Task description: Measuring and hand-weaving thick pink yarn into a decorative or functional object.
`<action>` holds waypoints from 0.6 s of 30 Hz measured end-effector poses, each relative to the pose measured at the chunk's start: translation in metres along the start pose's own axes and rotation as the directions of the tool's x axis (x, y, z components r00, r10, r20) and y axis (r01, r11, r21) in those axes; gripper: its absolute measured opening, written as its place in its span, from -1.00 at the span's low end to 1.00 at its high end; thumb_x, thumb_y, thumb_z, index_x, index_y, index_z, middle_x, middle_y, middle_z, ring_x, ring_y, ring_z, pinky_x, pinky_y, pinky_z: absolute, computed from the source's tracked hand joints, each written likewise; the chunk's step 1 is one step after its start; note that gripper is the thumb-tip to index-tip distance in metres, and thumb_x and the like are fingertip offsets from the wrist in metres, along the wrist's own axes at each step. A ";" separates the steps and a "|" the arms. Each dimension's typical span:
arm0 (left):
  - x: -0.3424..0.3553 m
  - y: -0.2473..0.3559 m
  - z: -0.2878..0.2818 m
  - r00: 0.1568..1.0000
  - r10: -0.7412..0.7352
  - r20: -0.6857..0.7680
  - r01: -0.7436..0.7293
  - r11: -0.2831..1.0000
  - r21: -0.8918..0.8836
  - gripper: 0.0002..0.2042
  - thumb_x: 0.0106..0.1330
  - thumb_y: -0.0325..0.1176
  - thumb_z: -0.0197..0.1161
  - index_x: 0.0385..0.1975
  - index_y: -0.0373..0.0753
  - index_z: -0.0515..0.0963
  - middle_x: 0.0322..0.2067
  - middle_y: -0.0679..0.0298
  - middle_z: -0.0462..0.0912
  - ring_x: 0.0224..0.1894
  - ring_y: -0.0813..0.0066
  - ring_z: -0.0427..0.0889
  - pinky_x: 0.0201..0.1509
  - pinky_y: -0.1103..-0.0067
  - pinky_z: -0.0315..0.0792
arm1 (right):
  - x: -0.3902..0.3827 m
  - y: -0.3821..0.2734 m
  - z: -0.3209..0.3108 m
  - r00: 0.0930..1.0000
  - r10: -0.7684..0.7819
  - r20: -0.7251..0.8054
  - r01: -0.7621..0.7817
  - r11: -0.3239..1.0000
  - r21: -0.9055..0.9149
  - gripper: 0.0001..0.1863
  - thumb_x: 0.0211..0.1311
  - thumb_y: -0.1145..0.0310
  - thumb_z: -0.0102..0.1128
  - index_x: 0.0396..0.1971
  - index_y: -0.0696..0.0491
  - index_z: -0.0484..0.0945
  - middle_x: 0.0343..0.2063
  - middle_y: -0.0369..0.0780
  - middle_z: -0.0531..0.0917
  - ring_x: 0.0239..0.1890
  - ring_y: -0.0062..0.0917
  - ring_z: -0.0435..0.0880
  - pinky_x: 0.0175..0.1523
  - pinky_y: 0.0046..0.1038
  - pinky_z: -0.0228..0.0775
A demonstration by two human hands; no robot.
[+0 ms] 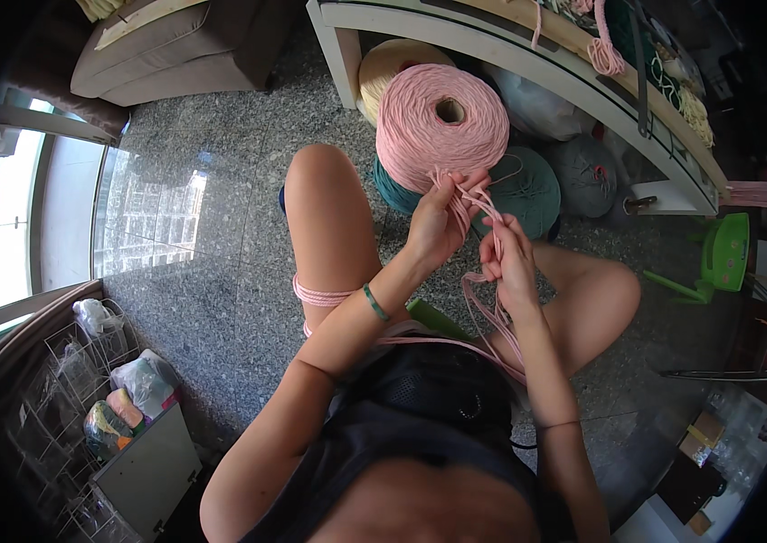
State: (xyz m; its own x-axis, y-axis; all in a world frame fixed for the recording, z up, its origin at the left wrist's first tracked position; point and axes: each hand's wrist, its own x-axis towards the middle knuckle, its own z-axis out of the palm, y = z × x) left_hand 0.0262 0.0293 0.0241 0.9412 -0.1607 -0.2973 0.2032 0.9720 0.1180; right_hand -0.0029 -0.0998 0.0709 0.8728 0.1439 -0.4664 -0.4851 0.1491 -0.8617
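Note:
My left hand (443, 213) grips a looped bunch of pink cord (467, 195), just below a large pink yarn cone (406, 113) with a hollow core. Lower and to the right, my right hand (512, 258) has its fingers closed on strands of the same cord. More pink strands hang below my hands toward my lap, and pink cord also wraps round my left leg. A dark green yarn cone (533, 204) sits behind my hands, with a teal one (390, 190) partly hidden under the pink cone.
A cream cone (379, 68), a grey ball (582, 176) and a wooden frame (664, 145) hung with cords stand ahead. An upholstered seat (166, 45) is at upper left, a wire rack (67, 407) with bags at lower left, a green plastic stool (718, 258) at right.

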 end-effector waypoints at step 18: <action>-0.008 -0.017 -0.010 0.995 -0.095 0.003 0.093 0.972 0.215 -0.71 0.43 -0.29 -0.31 -0.11 -0.37 0.29 -0.06 0.06 0.47 -0.10 0.26 0.54 -0.03 0.43 0.47 | 0.008 0.012 0.006 0.872 -0.487 0.039 0.391 0.648 -0.653 -0.80 0.30 0.30 -0.08 -0.40 0.13 0.41 -0.65 -0.19 0.54 -0.66 -0.44 0.51 -0.53 -0.46 0.28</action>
State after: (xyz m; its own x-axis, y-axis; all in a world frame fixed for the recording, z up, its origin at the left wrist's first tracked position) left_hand 0.0123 0.0163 0.0149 0.9184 -0.2533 -0.3041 0.3427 0.8932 0.2911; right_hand -0.0020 -0.0910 0.0582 0.9956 0.0914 0.0207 0.0627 -0.4857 -0.8719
